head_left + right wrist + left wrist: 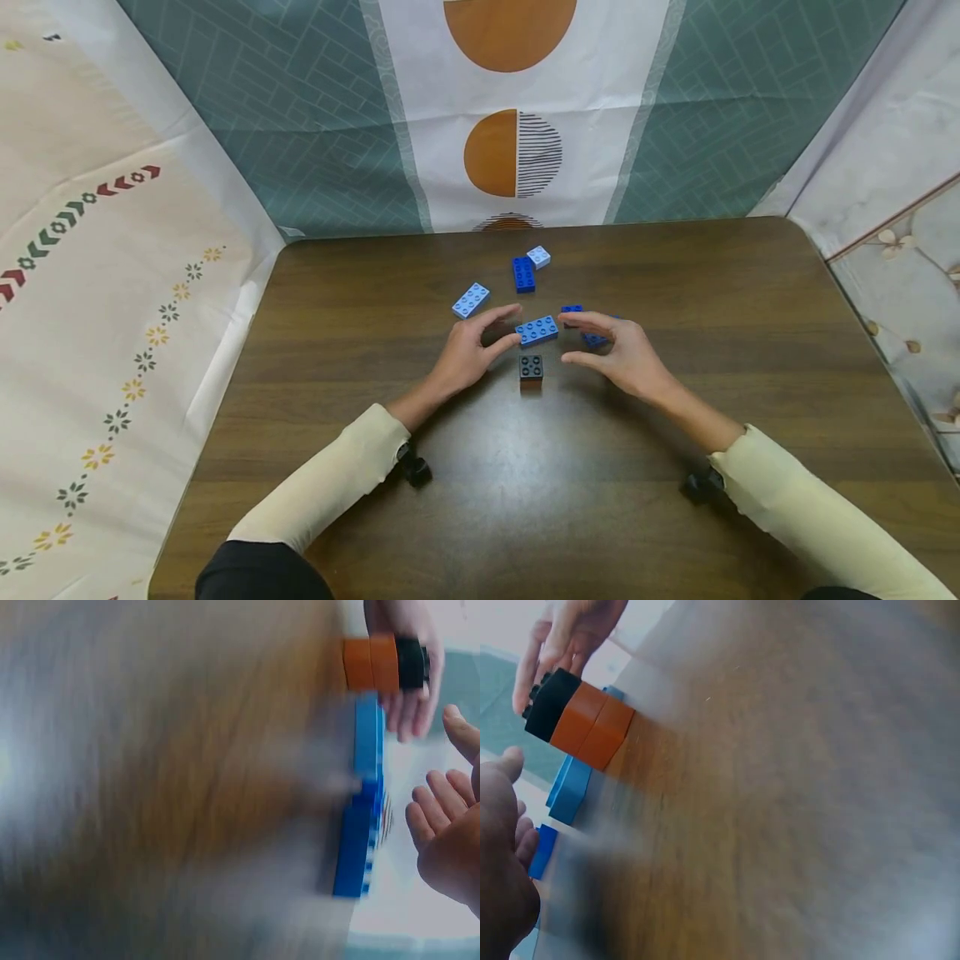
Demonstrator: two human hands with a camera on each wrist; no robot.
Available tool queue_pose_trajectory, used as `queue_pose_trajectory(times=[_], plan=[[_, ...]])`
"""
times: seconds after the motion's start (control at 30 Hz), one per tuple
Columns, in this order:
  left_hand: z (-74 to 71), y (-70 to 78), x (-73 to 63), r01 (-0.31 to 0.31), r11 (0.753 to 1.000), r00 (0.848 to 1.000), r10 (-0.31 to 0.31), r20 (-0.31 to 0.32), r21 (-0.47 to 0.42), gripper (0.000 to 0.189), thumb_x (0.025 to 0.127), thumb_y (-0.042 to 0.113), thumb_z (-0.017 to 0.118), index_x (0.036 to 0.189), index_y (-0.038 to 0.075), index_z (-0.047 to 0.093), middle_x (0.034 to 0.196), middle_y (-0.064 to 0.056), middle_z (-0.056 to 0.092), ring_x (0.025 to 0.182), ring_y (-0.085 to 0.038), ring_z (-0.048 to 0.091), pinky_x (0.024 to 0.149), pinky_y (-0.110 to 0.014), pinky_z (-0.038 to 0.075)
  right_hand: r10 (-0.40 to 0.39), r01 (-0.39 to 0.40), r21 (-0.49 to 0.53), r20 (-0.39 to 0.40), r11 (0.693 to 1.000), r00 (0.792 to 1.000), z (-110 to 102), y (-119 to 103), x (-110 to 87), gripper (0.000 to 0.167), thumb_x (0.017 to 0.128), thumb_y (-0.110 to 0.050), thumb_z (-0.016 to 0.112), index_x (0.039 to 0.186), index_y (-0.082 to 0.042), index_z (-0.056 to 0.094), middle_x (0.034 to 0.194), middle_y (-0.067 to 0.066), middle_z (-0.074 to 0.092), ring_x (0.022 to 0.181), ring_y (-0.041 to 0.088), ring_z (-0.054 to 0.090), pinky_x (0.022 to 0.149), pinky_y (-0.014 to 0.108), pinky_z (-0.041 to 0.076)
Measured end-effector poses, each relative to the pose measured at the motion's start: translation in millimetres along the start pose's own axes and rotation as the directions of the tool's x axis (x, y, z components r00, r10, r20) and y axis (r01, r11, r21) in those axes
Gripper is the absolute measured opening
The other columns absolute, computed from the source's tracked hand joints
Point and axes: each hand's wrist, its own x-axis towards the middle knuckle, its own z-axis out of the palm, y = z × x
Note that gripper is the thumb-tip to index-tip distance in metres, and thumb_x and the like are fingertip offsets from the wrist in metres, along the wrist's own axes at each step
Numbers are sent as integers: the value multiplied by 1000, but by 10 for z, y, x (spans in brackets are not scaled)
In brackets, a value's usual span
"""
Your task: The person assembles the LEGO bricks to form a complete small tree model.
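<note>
A small stack stands upright between the two hands, a black building brick [531, 367] on top of orange bricks [592, 724]. Just behind it lies a medium-blue brick [537, 331]. My left hand [474, 348] hovers to the left of the stack, thumb and fingers apart with nothing between them. On the other side, my right hand [622, 354] is held the same way, its palm facing the stack. Beside and partly behind the right fingers are a dark blue brick [572, 309] and another blue brick [594, 340], both partly hidden.
Farther back on the wooden table [375, 292] lie a light blue brick [471, 301], a dark blue brick [523, 274] and a pale blue brick [538, 257] close against it. A patterned cloth [315, 150] hangs along the table's far edge.
</note>
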Motion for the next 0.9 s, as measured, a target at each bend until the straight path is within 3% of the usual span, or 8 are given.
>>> queue_pose_trajectory(times=[0.17, 0.37, 0.67, 0.9], plan=[[67, -56, 107, 27, 997, 998, -31, 49, 66, 61, 101, 31, 77, 155, 14, 55, 151, -5, 61, 138, -21, 59, 116, -38, 44, 64, -63, -54, 2, 997, 998, -207, 147, 34, 73, 90, -19, 88, 155, -11, 55, 158, 14, 53, 149, 40, 45, 118, 65, 34], [132, -54, 202, 14, 992, 993, -28, 113, 122, 67, 98, 28, 80, 157, 13, 52, 154, -8, 58, 140, -26, 57, 117, -40, 43, 151, -149, -37, 64, 988, 986, -358, 338, 48, 74, 96, -14, 82, 160, -5, 47, 165, 17, 43, 156, 39, 32, 122, 60, 28], [146, -32, 258, -61, 978, 984, 26, 174, 200, 62, 98, 22, 80, 153, 7, 57, 150, -8, 61, 134, -28, 61, 114, -39, 47, 161, -153, -130, 57, 980, 985, -408, 410, 39, 62, 97, -4, 78, 154, -1, 54, 158, 24, 50, 146, 45, 46, 115, 59, 40], [116, -23, 288, -59, 974, 975, 9, 222, 217, 58, 99, 22, 79, 152, 9, 59, 149, -6, 62, 134, -24, 62, 112, -39, 48, 167, -155, -218, 38, 964, 985, -380, 426, 32, 55, 96, -1, 79, 148, 0, 61, 150, 28, 56, 136, 48, 55, 109, 61, 46]])
